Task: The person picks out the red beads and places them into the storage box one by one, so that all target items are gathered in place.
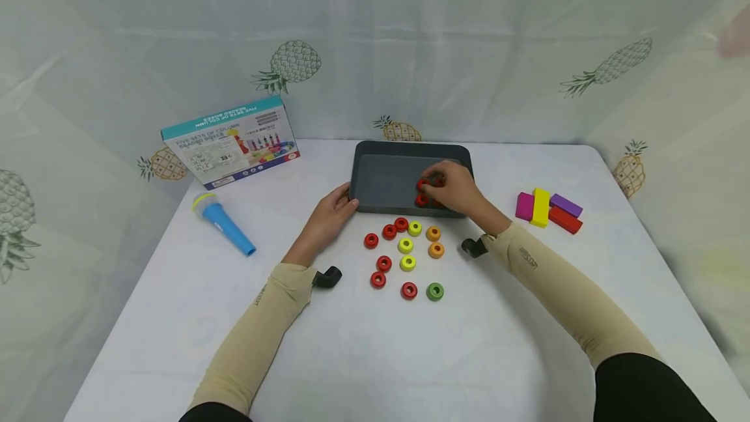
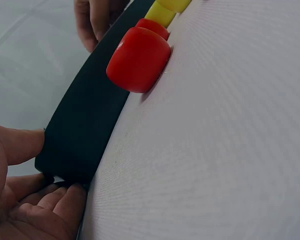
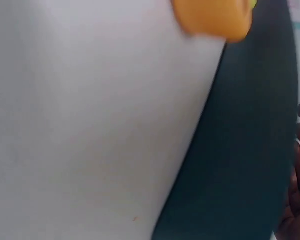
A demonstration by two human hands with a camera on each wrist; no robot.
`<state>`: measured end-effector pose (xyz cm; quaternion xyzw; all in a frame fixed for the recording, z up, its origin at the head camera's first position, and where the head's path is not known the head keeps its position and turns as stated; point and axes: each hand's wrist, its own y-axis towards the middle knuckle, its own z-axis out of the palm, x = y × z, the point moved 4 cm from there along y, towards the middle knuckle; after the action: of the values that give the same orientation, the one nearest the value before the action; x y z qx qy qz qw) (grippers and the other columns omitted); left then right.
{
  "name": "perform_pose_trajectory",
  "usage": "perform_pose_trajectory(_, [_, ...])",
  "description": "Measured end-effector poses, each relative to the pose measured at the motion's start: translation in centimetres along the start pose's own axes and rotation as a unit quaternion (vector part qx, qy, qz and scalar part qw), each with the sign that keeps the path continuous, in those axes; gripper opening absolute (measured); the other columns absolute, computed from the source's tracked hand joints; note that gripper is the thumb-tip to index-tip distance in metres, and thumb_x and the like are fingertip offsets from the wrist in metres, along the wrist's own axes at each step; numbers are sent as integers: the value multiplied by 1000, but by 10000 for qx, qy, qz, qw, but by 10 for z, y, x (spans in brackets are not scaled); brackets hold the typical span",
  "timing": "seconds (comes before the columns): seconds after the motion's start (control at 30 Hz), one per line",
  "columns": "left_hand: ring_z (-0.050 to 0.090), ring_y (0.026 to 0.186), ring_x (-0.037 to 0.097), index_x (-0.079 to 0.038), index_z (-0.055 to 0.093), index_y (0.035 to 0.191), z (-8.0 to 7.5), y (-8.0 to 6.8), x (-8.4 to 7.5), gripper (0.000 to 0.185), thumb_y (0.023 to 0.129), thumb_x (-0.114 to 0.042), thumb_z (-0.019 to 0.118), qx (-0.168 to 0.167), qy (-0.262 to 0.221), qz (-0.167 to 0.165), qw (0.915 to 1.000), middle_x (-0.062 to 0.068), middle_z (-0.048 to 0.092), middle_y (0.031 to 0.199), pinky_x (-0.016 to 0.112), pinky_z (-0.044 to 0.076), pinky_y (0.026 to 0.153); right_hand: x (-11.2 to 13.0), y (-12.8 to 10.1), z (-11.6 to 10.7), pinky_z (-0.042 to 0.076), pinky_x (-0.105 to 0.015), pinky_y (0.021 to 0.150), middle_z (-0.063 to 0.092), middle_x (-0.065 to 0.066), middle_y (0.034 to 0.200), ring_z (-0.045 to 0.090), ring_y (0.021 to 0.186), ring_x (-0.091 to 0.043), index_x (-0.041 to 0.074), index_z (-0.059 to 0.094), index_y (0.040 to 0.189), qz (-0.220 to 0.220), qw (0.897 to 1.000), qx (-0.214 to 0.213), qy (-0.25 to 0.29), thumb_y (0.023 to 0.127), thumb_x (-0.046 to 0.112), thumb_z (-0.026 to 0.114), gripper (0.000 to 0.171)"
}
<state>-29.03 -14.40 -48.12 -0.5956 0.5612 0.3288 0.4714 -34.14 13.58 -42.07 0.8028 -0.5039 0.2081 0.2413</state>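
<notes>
The right hand [image 1: 454, 189] pinched round red beads [image 1: 422, 192] inside the dark rectangular tray [image 1: 381, 181]. The left hand [image 1: 331, 213] gripped the tray's smooth near-left corner.

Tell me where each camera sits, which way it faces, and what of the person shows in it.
Head: worn high, looking forward and down at the table; both forearms, left hand on the tray corner, right hand inside it over red rings.
Left wrist: low over the tabletop, facing the tray wall; thumb and fingers show.
Right wrist: low, facing the tray wall; only a hand edge shows.
Shared: the tray appears in all three.
</notes>
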Motion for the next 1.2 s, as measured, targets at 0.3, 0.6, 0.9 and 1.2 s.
perform_pose_trajectory(0.3, [41, 148, 18, -29, 32, 160, 0, -5, 4, 62, 104, -40, 56, 46, 108, -120, 9999, 2, 40, 162, 41, 33, 123, 29, -39, 5, 55, -45, 85, 68, -13, 111, 62, 100, -34, 5, 74, 111, -332, 9987, 212, 331, 90, 14, 76, 22])
perform_pose_trajectory(0.6, [41, 148, 19, -27, 33, 159, 0, -2, 0, 61, 104, -38, 56, -25, 115, 114, 9999, 1, 39, 163, 41, 34, 123, 50, -76, 11, 58, -45, 83, 70, -8, 106, 64, 97, -29, 7, 74, 106, -797, 9926, 593, 691, 85, 11, 80, 22])
perform_pose_trajectory(0.9, [41, 148, 18, -28, 33, 159, 0, -1, -2, 61, 104, -41, 55, -58, 215, 116, 9997, 1, 38, 163, 41, 35, 122, 64, -113, 27, 57, -36, 79, 70, 2, 107, 61, 97, -25, 13, 75, 108, -882, 9828, 1204, 1084, 83, 14, 83, 26])
perform_pose_trajectory(1.2, [41, 148, 19, -28, 34, 159, 1, -2, -2, 61, 104, -40, 55, -55, 167, 71, 9998, 2, 38, 163, 40, 35, 122, 66, -130, 39, 55, -33, 78, 72, 2, 108, 63, 97, -21, 14, 75, 109, -983, 9775, 1486, 1132, 83, 16, 84, 27])
